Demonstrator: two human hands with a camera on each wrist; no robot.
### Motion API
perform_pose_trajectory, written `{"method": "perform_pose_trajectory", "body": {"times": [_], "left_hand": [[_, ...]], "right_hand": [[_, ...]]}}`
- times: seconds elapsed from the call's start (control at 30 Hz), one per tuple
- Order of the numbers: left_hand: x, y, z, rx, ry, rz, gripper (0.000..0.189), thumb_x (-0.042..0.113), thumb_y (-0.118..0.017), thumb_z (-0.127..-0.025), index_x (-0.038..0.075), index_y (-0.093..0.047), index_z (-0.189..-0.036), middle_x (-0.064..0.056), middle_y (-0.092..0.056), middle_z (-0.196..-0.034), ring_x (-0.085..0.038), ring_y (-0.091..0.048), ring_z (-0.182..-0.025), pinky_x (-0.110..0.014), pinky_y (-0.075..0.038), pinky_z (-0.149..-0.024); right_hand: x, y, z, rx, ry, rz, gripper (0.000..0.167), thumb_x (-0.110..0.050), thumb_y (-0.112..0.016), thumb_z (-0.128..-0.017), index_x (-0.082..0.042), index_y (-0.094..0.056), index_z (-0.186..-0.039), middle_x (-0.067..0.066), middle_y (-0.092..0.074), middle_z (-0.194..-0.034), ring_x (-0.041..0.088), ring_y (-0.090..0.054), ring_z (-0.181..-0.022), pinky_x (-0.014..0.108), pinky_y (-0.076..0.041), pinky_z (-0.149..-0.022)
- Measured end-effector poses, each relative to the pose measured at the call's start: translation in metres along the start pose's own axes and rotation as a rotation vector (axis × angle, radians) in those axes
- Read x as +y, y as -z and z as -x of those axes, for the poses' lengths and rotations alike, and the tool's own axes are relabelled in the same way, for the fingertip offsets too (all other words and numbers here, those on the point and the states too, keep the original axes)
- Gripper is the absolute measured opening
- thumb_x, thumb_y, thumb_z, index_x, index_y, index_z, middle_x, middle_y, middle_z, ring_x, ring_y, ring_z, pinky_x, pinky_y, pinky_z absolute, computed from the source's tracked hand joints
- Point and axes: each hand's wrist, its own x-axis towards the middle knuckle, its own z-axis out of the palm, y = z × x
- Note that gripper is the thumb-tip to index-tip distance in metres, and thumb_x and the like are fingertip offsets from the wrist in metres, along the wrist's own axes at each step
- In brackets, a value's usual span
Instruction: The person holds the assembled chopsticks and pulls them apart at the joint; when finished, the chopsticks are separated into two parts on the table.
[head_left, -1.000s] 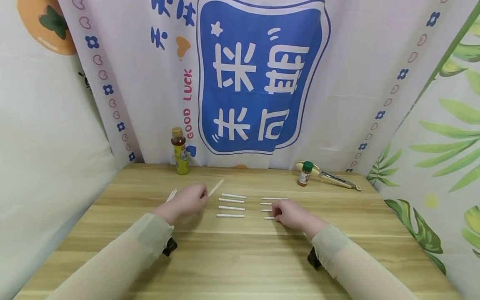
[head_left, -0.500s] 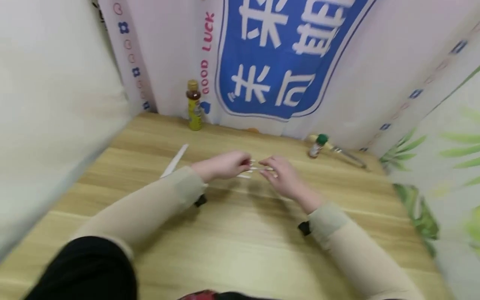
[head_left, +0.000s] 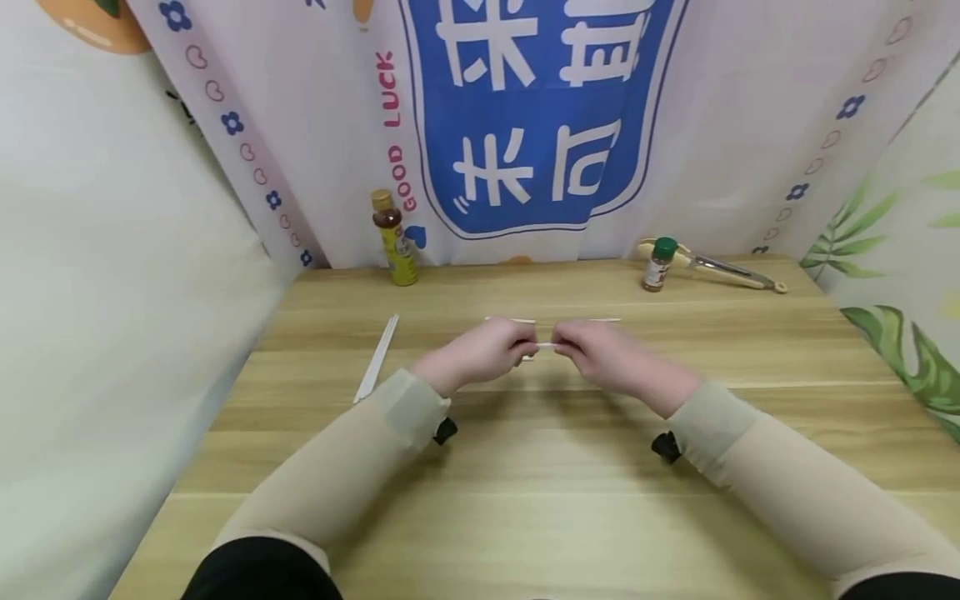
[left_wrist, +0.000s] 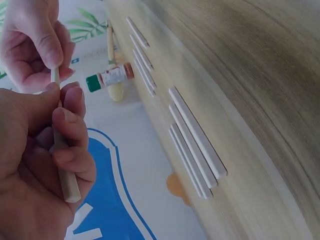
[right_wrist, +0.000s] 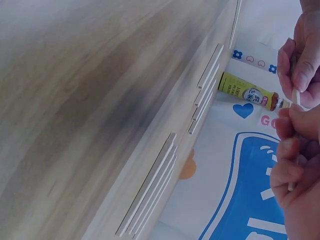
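Between my two hands runs a pale chopstick (head_left: pixel 545 345), raised above the table. My left hand (head_left: pixel 487 348) grips its thicker part, and the squared end (left_wrist: pixel 71 194) sticks out below the fingers in the left wrist view. Thumb and fingers of my right hand (head_left: pixel 607 352) pinch the thinner part, close to the left fingertips. Two rows of short white chopstick pieces lie on the wood: thicker ones (left_wrist: pixel 197 137) and thinner ones (left_wrist: pixel 141 52). The hands hide most of these in the head view. Several long white chopsticks (head_left: pixel 377 358) lie together left of the left hand.
A yellow-labelled bottle (head_left: pixel 397 246) stands at the back left of the wooden table (head_left: pixel 525 500). At the back right are a small green-capped jar (head_left: pixel 657 265) and tongs (head_left: pixel 731 271). A printed cloth (head_left: pixel 517 167) hangs behind the table.
My left hand has come from the left, where it held a long stick, to the middle. My right hand has lifted a thin piece from its row, and both hands now meet on one chopstick.
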Motion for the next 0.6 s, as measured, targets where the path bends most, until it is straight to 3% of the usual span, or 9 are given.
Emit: {"method": "perform_pose_trajectory", "body": {"times": [0.13, 0.33, 0.6], "left_hand": [[-0.002, 0.003, 0.009, 0.033, -0.008, -0.015, 0.02, 0.017, -0.055, -0.102, 0.006, -0.067, -0.092, 0.003, -0.057, -0.069, -0.011, -0.048, -0.057, -0.026, -0.041, -0.055], [0.001, 0.006, 0.012, 0.056, -0.054, -0.008, 0.021, 0.019, -0.055, -0.102, 0.006, -0.067, -0.09, 0.003, -0.054, -0.067, -0.009, -0.045, -0.055, -0.025, -0.039, -0.054], [0.006, 0.006, 0.017, 0.086, -0.067, 0.031, 0.017, 0.016, -0.058, -0.101, 0.011, -0.067, -0.087, 0.004, -0.054, -0.068, -0.008, -0.043, -0.056, -0.024, -0.038, -0.053]], "right_hand": [[-0.005, -0.002, -0.005, -0.008, 0.01, -0.007, 0.013, -0.006, -0.059, -0.098, -0.015, -0.058, -0.089, -0.005, -0.055, -0.079, 0.014, -0.049, -0.068, 0.032, -0.044, -0.062], [-0.008, 0.004, -0.005, -0.011, 0.018, -0.017, 0.016, -0.003, -0.061, -0.096, -0.016, -0.058, -0.087, -0.007, -0.054, -0.077, 0.013, -0.049, -0.067, 0.032, -0.044, -0.061], [-0.013, 0.012, -0.001, -0.017, 0.025, -0.073, 0.018, -0.001, -0.061, -0.096, -0.016, -0.058, -0.088, -0.007, -0.053, -0.076, 0.012, -0.047, -0.065, 0.032, -0.043, -0.059]]}}
